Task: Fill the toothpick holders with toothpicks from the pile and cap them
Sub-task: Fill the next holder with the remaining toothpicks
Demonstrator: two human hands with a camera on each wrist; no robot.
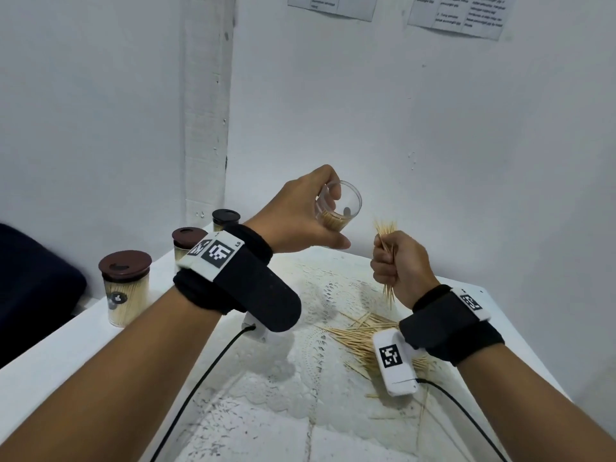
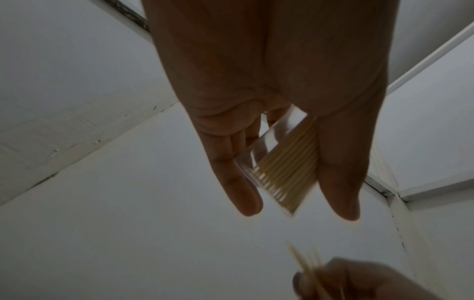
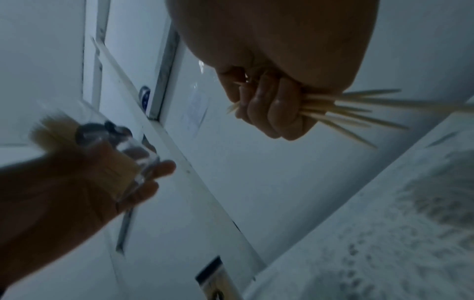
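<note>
Your right hand (image 1: 401,261) fingers (image 3: 271,113) clench a toothpick bundle (image 1: 386,238) just beside the tilted, part-filled clear holder (image 1: 340,208) gripped by your left hand (image 1: 300,218), both raised above the worktop (image 1: 283,388) pile (image 1: 360,338).

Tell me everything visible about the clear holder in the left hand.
The clear holder is a small transparent plastic cylinder, uncapped, held above the table and tilted with its open mouth toward the right hand. The left hand grips it round the wall. A partial layer of toothpicks lies along its lower side.
</note>
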